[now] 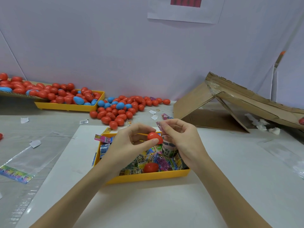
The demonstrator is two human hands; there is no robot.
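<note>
desk (148, 203) | yellow tray (148, 176) w/ packets + spare egg (151, 167) | L grip (131, 140) pinches red egg (153, 137) over tray, long axis approx left-right | R grip (179, 137) pinches pink packet (159, 125), just far-right of egg, nothing btwn | far: egg pile (118, 111); cardboard box (230, 102) right

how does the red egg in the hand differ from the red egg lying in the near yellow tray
The held egg is pinched by the left hand above the yellow tray; the tray egg lies loose on the packets by the front wall, untouched. The held egg sits beside the pink packet pinched by the right hand; the tray egg has no hand on it. Both are glossy red.
</note>
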